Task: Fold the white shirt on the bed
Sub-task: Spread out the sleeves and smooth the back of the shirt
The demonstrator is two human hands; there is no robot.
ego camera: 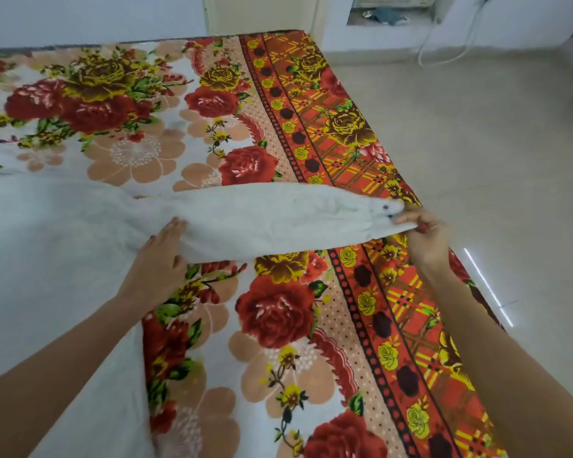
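The white shirt [53, 246] lies spread over the left part of the bed, its body running off the left and bottom edges of view. One long sleeve [265, 216] stretches out to the right across the floral bedsheet [278, 319]. My left hand [161, 256] lies flat, palm down, on the sleeve where it meets the shirt body, fingers together. My right hand [422, 233] pinches the buttoned cuff [382, 209] at the bed's right edge and holds the sleeve taut.
The bed's right edge [420, 206] runs diagonally from the far middle to the near right. Beyond it is pale tiled floor [497, 153]. White cables [444, 38] hang down the far wall under a wall unit.
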